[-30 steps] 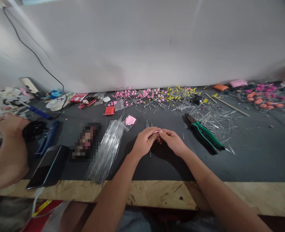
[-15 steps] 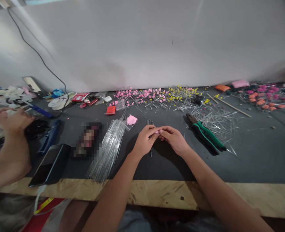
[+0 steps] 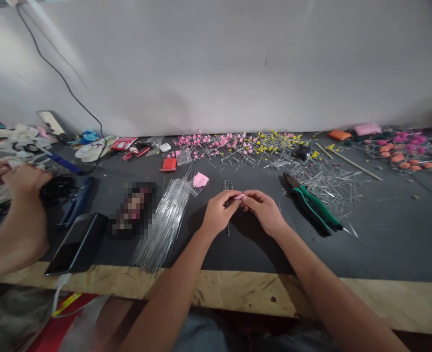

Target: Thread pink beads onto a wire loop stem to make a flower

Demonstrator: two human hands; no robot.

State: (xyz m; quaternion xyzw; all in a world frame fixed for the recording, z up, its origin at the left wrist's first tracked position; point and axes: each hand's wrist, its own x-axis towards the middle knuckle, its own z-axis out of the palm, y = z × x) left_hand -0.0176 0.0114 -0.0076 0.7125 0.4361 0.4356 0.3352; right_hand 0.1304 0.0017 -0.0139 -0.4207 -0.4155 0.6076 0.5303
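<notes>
My left hand (image 3: 218,211) and my right hand (image 3: 262,208) meet at the middle of the dark table. Between their fingertips they pinch a small pink piece (image 3: 239,196). A thin wire tool with a looped end (image 3: 228,185) lies on the table, partly hidden behind my left hand. To the left is a bundle of silver wires (image 3: 164,220), with a pink lump (image 3: 200,180) on a clear bag at its upper end. Green-handled pliers (image 3: 313,205) lie to the right of my right hand.
Pink-tipped wires (image 3: 216,143), yellow-tipped wires (image 3: 278,139) and loose wires (image 3: 333,186) lie farther back. A phone on a dark stand (image 3: 74,244) sits front left. Another person's hands (image 3: 25,178) work at the far left.
The view has shifted slightly. Both my hands stay together around the pink piece, which sits a little higher and at a slightly different tilt.
</notes>
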